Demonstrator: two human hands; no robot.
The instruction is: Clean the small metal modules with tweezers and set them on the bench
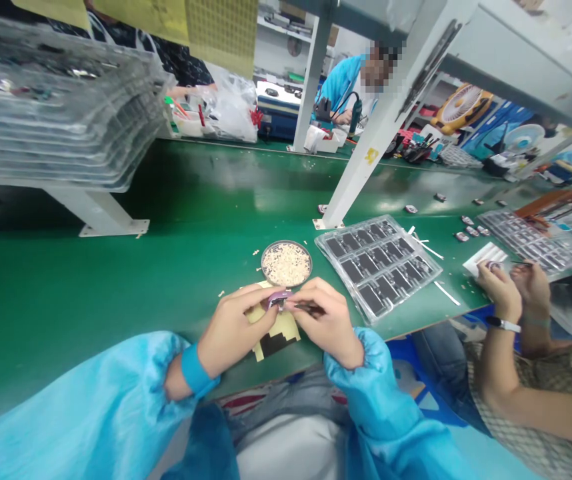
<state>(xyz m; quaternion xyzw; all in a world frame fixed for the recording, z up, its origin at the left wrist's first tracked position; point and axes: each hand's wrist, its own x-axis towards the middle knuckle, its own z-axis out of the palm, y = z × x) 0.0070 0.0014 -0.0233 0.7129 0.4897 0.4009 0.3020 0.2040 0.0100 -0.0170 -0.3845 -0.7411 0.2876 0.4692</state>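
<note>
My left hand (239, 323) is closed on a small purple device casing (279, 299), held between thumb and fingers. My right hand (327, 317) meets it from the other side, pinching dark, thin tweezers (310, 308); fingers hide their tips. Beneath the hands lies a yellow sheet (289, 327) with a black stepped patch (275, 343). Just beyond the hands stands a round dish (287, 264) full of tiny cream and dark pieces. To its right lies a clear compartment tray (391, 267) holding rows of dark, flat parts.
A white metal post (361, 143) rises from the green bench (181, 267). At left, stacked clear trays (66, 120) sit on a raised stand. A co-worker's hands (511, 290) are at work on the right, near several small devices (471, 230). Another person (341, 83) sits across the bench.
</note>
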